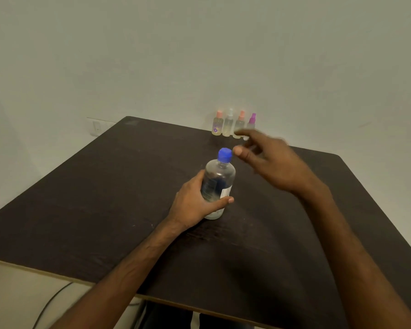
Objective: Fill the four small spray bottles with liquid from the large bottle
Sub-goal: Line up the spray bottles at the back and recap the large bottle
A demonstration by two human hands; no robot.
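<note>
My left thumb [223,201] is pressed on the front of the big bottle [220,181]. The rest of my left hand [191,203] is wrapped round its back, so I grip it tight. The bottle stands on the dark table [105,198], tipped a little away from me. Its blue cap [225,155] is on.

My right hand [273,165] is at 2 o'clock from the bottle, up in the air. Its fingers are spread apart and hold nothing. They look blurry. My right thumb [239,151] is just beside the cap, at 3 o'clock from it. I can't tell if it touches.

I think the job now is to take the cap off. To do it well, I should keep the bottle flat on the table and hold it low and firm. Then I pinch the cap with my right thumb and fingers and twist. I must not squeeze the soft bottle hard, or the water may jump out.

The four small spray bottles [228,125] stand in a row at 12 o'clock, at the far edge, tops on.

The big bottle has a white label [225,193], but the words are too small to read. The small bottle at the left end [217,125] has a purple flower on it.
</note>
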